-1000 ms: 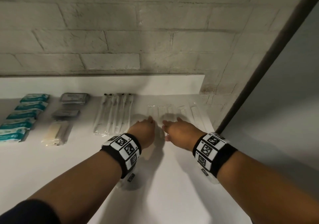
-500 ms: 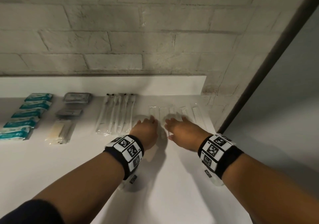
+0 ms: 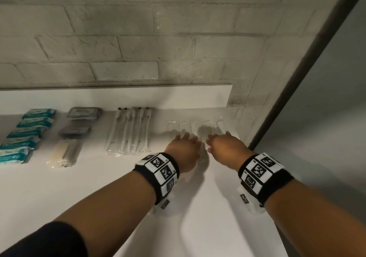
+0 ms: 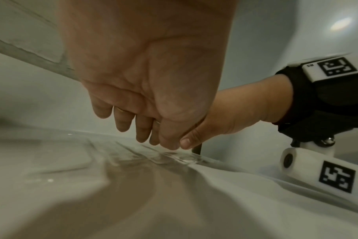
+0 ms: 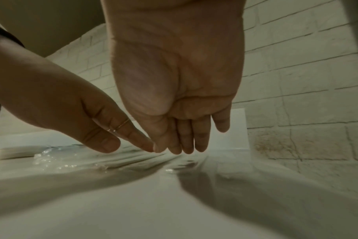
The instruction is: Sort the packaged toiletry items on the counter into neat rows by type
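Observation:
Several clear-wrapped white combs (image 3: pixel 195 128) lie side by side at the counter's far right. My left hand (image 3: pixel 185 141) and right hand (image 3: pixel 219 140) hover palm down just over their near ends, fingers straight and relaxed, holding nothing. In the left wrist view my left fingers (image 4: pixel 141 129) hang just above the clear wrappers (image 4: pixel 153 155), with the right thumb beside them. The right wrist view shows my right fingers (image 5: pixel 186 142) close over the wrappers (image 5: pixel 184 163). Whether fingertips touch the packets is unclear.
On the white counter (image 3: pixel 99 187) sit a column of teal packets (image 3: pixel 25 134) at far left, grey packets (image 3: pixel 83 113) with a cream packet (image 3: pixel 63 153) below, and a row of wrapped toothbrushes (image 3: pixel 130 132). A brick wall (image 3: pixel 158 38) backs the counter; its right edge (image 3: pixel 257 147) is close.
Both hands have slid slightly right and farther along the comb row, staying flat and side by side. The packets have not visibly shifted.

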A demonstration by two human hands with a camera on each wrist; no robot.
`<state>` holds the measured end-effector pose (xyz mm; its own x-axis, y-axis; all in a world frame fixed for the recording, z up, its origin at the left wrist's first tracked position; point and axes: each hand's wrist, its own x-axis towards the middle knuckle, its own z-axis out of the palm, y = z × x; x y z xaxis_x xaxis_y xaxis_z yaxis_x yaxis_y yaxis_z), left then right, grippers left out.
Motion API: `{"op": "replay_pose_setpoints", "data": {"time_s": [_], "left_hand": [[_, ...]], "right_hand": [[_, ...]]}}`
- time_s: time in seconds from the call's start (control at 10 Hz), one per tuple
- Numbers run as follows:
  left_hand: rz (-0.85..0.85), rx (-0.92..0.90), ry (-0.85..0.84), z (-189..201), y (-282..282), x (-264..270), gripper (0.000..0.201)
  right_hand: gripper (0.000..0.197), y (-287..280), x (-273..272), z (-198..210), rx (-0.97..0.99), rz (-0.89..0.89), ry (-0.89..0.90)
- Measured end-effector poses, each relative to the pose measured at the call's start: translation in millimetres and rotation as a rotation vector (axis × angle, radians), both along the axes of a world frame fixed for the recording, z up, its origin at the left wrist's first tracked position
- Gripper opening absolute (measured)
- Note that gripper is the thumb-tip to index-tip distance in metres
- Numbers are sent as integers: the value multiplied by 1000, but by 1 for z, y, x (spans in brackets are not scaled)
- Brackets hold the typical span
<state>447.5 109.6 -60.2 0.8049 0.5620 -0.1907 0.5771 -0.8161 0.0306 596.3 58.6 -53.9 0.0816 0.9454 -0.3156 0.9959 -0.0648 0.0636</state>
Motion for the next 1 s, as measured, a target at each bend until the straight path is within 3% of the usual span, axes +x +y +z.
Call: {"op": "replay_pose_setpoints", "data": {"time_s": [0.2, 0.3, 0.4, 0.5, 0.8, 1.0], "left_hand": [[-25, 2, 54, -5, -6, 11, 44], [-23, 17, 57, -4, -7, 13, 47], [-31, 8, 13, -3, -12, 23, 54], [-106, 9, -25, -3, -20, 38, 61], [-109, 1, 35, -6, -25, 47, 58], [-96, 2, -40, -3, -30, 42, 59]], "right_hand": [[40, -4, 5, -6, -39, 11, -21], [40, -9, 13, -2, 17, -18, 67], [40, -18, 30, 6, 95, -132, 85], [44, -24, 44, 8, 50, -208, 34], [48, -24, 52, 2, -2, -194, 52], [52, -39, 51, 9, 72, -278, 193]]}}
